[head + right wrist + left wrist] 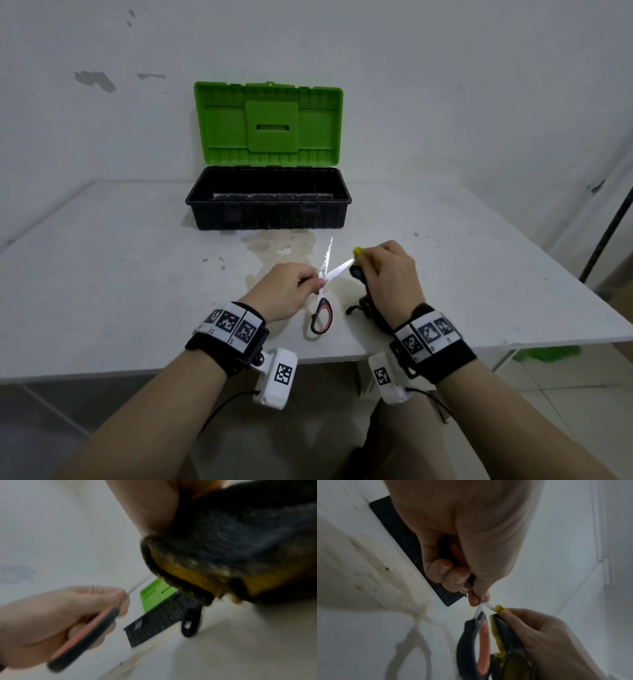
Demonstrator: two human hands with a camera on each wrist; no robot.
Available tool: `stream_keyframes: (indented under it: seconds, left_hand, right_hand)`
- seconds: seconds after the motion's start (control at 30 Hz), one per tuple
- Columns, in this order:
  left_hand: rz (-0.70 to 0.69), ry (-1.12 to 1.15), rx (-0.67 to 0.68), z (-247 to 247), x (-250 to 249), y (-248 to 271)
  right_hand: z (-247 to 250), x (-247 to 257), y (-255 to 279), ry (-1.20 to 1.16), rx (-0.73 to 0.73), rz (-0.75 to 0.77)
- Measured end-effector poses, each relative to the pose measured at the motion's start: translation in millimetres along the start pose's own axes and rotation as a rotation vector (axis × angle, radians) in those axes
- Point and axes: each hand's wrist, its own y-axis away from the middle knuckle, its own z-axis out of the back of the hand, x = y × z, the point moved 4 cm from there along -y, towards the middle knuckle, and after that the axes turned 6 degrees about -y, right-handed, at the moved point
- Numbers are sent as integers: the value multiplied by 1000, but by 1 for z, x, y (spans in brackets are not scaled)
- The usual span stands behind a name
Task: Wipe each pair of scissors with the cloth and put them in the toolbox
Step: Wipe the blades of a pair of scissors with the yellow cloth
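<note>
Scissors, steel-bladed with black-and-red loop handles (323,291), held blades apart above white worktop (102,274): left hand (287,294) grip pinching near pivot, exposing blade to yellow-and-dark cloth (500,632) clenched in right hand (387,277). Green-lidded black plastic toolbox (267,205) open behind, ready.

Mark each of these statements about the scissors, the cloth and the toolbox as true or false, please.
1. The toolbox is closed. False: its green lid stands open.
2. The left hand holds the scissors with the blades apart. True.
3. The right hand holds a yellow and dark cloth against one blade. True.
4. The scissors already lie inside the toolbox. False: they are held above the table, in front of the box.
5. The scissors have blue handles. False: the handles are black and red.
</note>
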Motion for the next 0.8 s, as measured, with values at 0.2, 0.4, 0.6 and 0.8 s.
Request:
stream_keyframes:
  seconds: [0.2,0.4,0.6,0.8]
  left_hand:
    - [-7,1,-11,2,-3,-4]
    - [-70,11,-57,8,-11,-2]
    - [-22,-11,-35,9,-6,0]
    - [-21,0,-64,6,-9,-4]
  right_hand:
    - [-6,30,20,-28,166,161]
    - [-6,28,17,-24,146,181]
    - [16,10,-10,-16,-28,-8]
    - [0,38,12,-37,109,99]
